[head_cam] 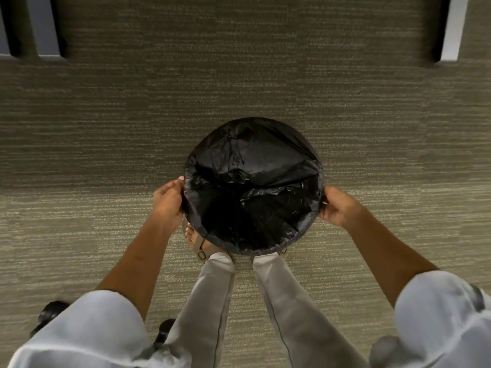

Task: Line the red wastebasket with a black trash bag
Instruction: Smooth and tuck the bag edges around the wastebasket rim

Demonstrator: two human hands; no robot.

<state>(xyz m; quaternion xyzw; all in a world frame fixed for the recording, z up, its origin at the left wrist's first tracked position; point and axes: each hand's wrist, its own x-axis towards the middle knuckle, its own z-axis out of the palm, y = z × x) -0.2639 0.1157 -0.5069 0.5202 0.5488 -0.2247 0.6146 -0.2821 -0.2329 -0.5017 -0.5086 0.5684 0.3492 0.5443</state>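
A black trash bag (252, 166) is stretched over the round mouth of the wastebasket, seen from straight above on the carpet. The bag hides the wastebasket fully; no red shows. Its far half lies slack across the opening, and the near half sinks into a dark hollow. My left hand (168, 201) grips the bag's edge at the left side of the rim. My right hand (337, 207) grips the edge at the right side.
Grey-brown carpet (106, 128) surrounds the basket. My sandalled feet and pale trouser legs (212, 288) stand right against its near side. Dark chair castors (50, 312) sit at the lower left. Dark and white furniture legs (449, 30) stand at the far corners.
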